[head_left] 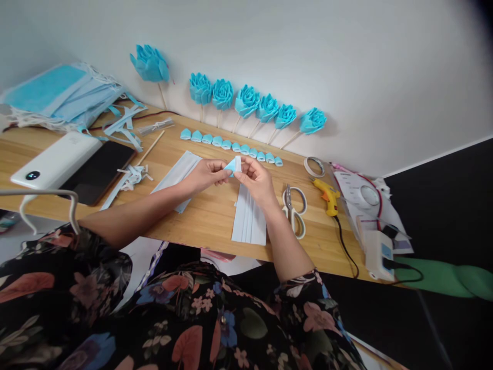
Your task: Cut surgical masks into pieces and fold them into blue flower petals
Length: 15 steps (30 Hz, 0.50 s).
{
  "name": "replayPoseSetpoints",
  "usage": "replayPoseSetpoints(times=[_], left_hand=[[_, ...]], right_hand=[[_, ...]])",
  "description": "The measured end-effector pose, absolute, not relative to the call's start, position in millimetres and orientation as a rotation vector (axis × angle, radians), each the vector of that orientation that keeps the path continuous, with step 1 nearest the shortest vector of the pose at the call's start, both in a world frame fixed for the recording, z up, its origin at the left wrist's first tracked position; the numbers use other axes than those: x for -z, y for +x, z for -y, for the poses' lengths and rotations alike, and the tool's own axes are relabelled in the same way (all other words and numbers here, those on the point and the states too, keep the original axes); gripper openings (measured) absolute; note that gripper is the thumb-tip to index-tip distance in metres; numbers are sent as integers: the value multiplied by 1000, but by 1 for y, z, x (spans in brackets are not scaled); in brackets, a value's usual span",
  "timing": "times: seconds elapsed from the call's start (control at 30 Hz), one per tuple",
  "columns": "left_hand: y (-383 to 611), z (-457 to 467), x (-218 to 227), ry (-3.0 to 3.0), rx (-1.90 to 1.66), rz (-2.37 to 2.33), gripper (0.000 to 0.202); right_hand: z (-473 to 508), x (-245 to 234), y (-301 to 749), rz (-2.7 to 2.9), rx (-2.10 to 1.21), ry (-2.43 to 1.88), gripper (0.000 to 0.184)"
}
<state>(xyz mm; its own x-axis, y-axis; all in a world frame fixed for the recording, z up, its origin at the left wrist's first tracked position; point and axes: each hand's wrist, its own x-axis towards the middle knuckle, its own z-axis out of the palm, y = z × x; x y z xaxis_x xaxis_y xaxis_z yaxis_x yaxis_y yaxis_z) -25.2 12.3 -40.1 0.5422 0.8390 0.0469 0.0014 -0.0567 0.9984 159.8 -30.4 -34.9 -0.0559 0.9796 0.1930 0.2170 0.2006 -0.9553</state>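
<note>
Between my two hands is a small folded piece of blue and white face mask fabric (234, 165). My left hand (210, 173) pinches its left side, and my right hand (256, 177) grips its right side. Beneath my left forearm lies a pleated mask sheet (181, 172), partly covered. Another pleated sheet (249, 221) rests under my right wrist. Just beyond my hands runs a row of several small folded blue petals (226, 144). White-handled scissors (295, 210) lie to the right of my right forearm.
Several blue fabric flowers on sticks (247, 101) lean against the wall. A stack of masks (57, 97), a white box (57, 159) and a dark phone (98, 172) are at left. At right are a tape roll (314, 167), a yellow glue gun (327, 196) and a white power socket (377, 254).
</note>
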Motion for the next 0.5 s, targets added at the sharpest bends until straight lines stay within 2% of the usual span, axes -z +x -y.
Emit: replayPoseSetpoints(times=[0.27, 0.5], left_hand=[[-24, -10, 34, 1453, -819, -796, 25], [-24, -11, 31, 1185, -856, -777, 27]], right_hand=[[30, 35, 161, 1489, -984, -1146, 48], [35, 20, 173, 1786, -747, -1112, 46]])
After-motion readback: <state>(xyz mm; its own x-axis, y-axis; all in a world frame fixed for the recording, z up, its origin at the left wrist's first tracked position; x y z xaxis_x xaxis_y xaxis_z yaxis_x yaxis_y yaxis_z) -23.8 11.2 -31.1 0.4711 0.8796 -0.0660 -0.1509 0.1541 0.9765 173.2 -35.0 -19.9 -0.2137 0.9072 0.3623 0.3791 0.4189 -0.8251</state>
